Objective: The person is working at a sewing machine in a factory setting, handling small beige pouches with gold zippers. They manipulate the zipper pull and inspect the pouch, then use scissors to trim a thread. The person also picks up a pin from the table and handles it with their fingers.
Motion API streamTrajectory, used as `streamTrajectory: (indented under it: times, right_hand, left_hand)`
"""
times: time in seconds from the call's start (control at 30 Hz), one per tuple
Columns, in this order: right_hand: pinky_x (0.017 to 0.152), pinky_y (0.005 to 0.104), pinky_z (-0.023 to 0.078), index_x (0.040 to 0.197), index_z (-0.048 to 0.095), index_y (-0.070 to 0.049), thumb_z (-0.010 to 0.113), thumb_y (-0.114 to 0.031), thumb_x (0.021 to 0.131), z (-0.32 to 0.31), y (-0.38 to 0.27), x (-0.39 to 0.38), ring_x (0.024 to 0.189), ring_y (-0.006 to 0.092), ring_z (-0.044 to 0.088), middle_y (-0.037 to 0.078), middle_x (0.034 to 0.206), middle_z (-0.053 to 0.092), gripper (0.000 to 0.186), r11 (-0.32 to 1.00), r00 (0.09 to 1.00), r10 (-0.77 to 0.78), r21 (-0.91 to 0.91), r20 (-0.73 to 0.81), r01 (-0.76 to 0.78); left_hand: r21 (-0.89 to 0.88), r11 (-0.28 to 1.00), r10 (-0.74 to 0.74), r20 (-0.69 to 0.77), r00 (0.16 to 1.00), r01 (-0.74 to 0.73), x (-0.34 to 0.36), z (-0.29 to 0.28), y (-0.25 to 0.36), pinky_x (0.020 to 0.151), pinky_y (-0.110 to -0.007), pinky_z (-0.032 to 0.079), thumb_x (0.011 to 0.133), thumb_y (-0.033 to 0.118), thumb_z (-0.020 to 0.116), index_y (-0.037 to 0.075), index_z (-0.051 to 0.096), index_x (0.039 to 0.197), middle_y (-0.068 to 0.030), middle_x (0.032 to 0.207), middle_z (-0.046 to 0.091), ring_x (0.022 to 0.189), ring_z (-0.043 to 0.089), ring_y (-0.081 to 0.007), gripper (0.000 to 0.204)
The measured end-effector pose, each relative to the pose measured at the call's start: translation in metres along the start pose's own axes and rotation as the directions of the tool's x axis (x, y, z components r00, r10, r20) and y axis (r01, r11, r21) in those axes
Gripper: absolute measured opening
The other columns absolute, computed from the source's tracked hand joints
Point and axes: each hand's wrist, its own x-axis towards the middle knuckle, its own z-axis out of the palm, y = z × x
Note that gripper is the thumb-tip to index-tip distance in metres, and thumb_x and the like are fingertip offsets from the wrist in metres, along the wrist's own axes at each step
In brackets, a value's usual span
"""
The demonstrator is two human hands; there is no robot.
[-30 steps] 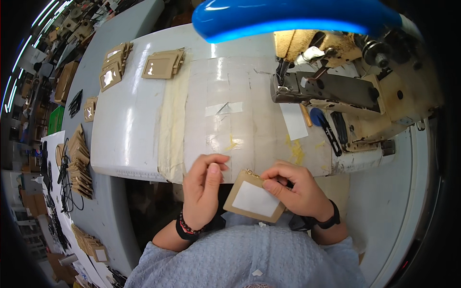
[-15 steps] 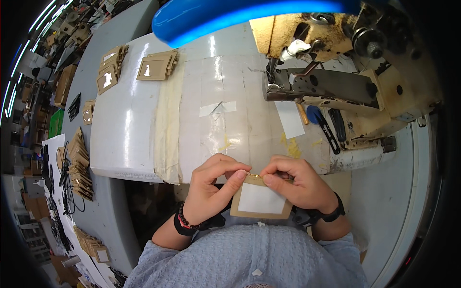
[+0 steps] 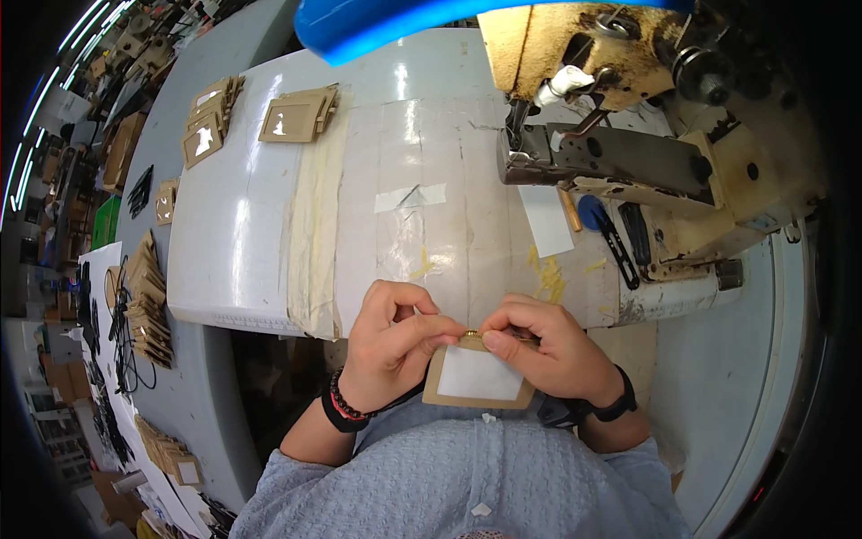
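Observation:
Between my hands, near my chest at the table's front edge, a tan card holder [image 3: 434, 392] with a white window hangs by its top edge. A small gold-coloured piece [image 3: 470, 333] shows at that edge; my fingers hide part of it, so its kind is unclear. My left hand [image 3: 392, 346] is closed in a pinch at the top left corner. With thumb and forefinger, my right hand [image 3: 546, 349] grips the top edge beside the gold piece.
A sewing machine [image 3: 620, 153] stands at the right under a blue lamp [image 3: 485, 11]. Black thread snips [image 3: 615, 247], white paper [image 3: 546, 225] and yellow scraps [image 3: 550, 280] lie near it. Tan holders [image 3: 292, 117] are stacked at the far left; more bundles [image 3: 148, 305] lie on the side table.
The card holder has shifted slightly left. My left hand's fingers have moved and curled more, its pinch still at the top corner. My right hand keeps its hold.

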Motion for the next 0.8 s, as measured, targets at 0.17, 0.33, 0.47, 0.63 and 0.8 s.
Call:
streamTrajectory:
  times: [0.17, 0.33, 0.47, 0.63, 0.8]
  right_hand:
    - [0.07, 0.0324, 0.044, 0.093, 0.062, 0.002, 0.061, -0.01, 0.092, 0.003, -0.001, 0.001, 0.075, 0.0212, 0.054, 0.009, 0.081, 0.055, 0.012, 0.993, 0.995, -0.098, -0.064, 0.001, 0.098]
    - [0.074, 0.0341, 0.038, 0.09, 0.064, -0.005, 0.069, -0.011, 0.085, 0.008, -0.002, 0.0, 0.075, 0.0224, 0.05, 0.005, 0.08, 0.055, 0.009, 0.839, 0.924, -0.381, -0.427, -0.015, 0.338]
    - [0.074, 0.0336, 0.035, 0.088, 0.064, -0.01, 0.073, -0.012, 0.078, 0.015, -0.006, -0.001, 0.073, 0.0195, 0.049, 0.001, 0.079, 0.053, 0.014, 0.671, 0.87, -0.491, -0.65, -0.031, 0.356]
    - [0.074, 0.0343, 0.035, 0.088, 0.064, -0.01, 0.074, -0.012, 0.076, 0.017, -0.008, -0.002, 0.072, 0.0191, 0.049, 0.0, 0.078, 0.052, 0.016, 0.608, 0.84, -0.54, -0.714, -0.052, 0.348]
    - [0.073, 0.0344, 0.035, 0.089, 0.065, -0.01, 0.074, -0.013, 0.076, 0.018, -0.011, -0.003, 0.072, 0.0187, 0.048, -0.001, 0.079, 0.053, 0.016, 0.604, 0.849, -0.525, -0.729, -0.06, 0.322]
  left_hand:
    - [-0.026, 0.999, 0.037, 0.015, 0.999, -0.037, -0.006, -0.004, -0.002, 0.063, -0.025, 0.04, 0.078, 0.009, 0.079, 0.011, 0.074, 0.083, -0.0062, 0.095, 0.051, 0.077, 0.05, -0.0143, 0.008]
    - [-0.257, 0.966, -0.021, -0.023, 1.0, 0.015, -0.013, -0.005, -0.005, 0.067, -0.026, 0.041, 0.088, 0.023, 0.073, 0.01, 0.071, 0.083, -0.0068, 0.1, 0.051, 0.08, 0.05, -0.0135, 0.014]
    - [-0.41, 0.91, -0.065, 0.008, 0.998, 0.062, -0.017, -0.005, -0.012, 0.068, -0.026, 0.041, 0.091, 0.027, 0.07, 0.008, 0.07, 0.088, -0.0092, 0.106, 0.053, 0.08, 0.049, -0.0121, 0.02]
    - [-0.499, 0.861, -0.105, 0.023, 0.994, 0.102, -0.016, -0.004, -0.013, 0.067, -0.024, 0.041, 0.091, 0.024, 0.07, 0.004, 0.066, 0.106, -0.0116, 0.112, 0.054, 0.076, 0.048, -0.0106, 0.025]
    - [-0.35, 0.93, -0.068, 0.137, 0.988, 0.112, -0.013, -0.006, -0.02, 0.066, -0.022, 0.04, 0.092, 0.019, 0.068, 0.001, 0.059, 0.123, -0.0105, 0.112, 0.055, 0.074, 0.046, -0.0097, 0.037]
